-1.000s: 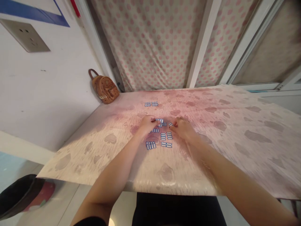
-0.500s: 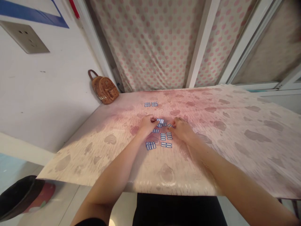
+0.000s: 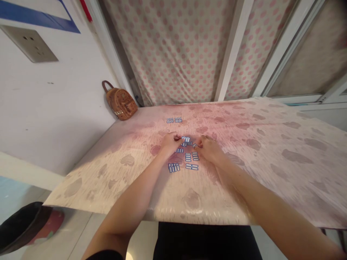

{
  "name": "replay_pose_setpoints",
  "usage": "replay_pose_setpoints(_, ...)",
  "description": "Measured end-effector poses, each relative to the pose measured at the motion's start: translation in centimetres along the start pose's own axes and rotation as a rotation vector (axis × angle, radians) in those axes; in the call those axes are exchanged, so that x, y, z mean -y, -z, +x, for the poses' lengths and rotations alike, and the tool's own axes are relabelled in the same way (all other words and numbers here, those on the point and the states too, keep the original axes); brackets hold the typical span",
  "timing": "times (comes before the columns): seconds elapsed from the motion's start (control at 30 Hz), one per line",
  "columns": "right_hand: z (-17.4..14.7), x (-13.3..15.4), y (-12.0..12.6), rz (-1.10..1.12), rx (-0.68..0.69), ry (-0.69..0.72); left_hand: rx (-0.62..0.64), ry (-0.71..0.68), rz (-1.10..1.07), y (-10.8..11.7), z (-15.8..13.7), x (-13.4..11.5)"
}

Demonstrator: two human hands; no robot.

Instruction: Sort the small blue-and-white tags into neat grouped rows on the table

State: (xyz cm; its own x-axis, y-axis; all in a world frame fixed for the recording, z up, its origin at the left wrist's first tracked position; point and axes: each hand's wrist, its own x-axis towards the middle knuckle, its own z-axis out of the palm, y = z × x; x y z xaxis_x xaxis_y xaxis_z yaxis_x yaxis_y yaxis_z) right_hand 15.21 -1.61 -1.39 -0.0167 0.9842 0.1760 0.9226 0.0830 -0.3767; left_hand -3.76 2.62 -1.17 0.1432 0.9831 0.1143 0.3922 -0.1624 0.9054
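My left hand [image 3: 170,142] is closed with thumb and fingertips on a small group of white tiles with blue sides [image 3: 185,139], which look like mini mahjong tiles. Opposite it, my right hand [image 3: 208,147] pinches a single tile [image 3: 194,145] just right of that group. More tiles [image 3: 179,150] lie partly under my left hand. Closer to me are stacked rows of tiles [image 3: 188,157], a flat block of tiles [image 3: 192,167] and a slanted row of tiles [image 3: 174,167]. The tips of some fingers are hidden.
Two neat blocks of tiles [image 3: 174,120] lie farther back on the patterned tablecloth [image 3: 130,184]. A brown mini backpack [image 3: 121,103] leans against the wall at the back left. A dotted curtain [image 3: 173,54] hangs behind the table. Down on the floor at left stands a bin [image 3: 27,227].
My right fingers have shifted the tile slightly; less of the tiles near them shows now. My left hand has barely moved.
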Motion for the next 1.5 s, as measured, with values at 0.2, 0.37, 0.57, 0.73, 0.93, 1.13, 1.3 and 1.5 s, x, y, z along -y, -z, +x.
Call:
replay_pose_setpoints(0.2, 0.0, 0.1, 0.1, 0.027, 0.026, 0.027, 0.02, -0.03, 0.076, -0.2, 0.0, 0.3)
replay_pose_setpoints(0.37, 0.0, 0.1, 0.5, 0.101, 0.116, 0.094, 0.034, -0.041, 0.082, -0.3, 0.1, 0.6)
replay_pose_setpoints(0.57, 0.2, -0.4, 0.6, 0.156, 0.162, 0.147, 0.033, -0.041, 0.081, -0.2, 0.2, 0.6)
replay_pose_setpoints(0.73, 0.3, -0.5, 0.5, 0.166, 0.05, 0.164, 0.046, -0.018, 0.03, -0.2, 0.2, 0.7)
replay_pose_setpoints(0.93, 0.4, -0.8, 0.6, 0.453, -0.218, 0.081, 0.067, -0.027, -0.073, -0.4, -0.3, 0.7)
replay_pose_setpoints(1.13, 0.4, -0.3, 0.2, 0.698, -0.253, 0.232, 0.161, 0.1, -0.302, -1.2, -1.2, -0.6)
replay_pose_setpoints(1.3, 0.3, 0.0, 0.0, 0.583, -0.284, 0.31, 0.165, 0.234, -0.494, -1.2, -1.8, -1.9)
replay_pose_setpoints(1.5, -0.1, 0.5, 0.2, 0.519, -0.271, 0.339, 0.164, 0.295, -0.641, -1.2, -1.7, -1.8)
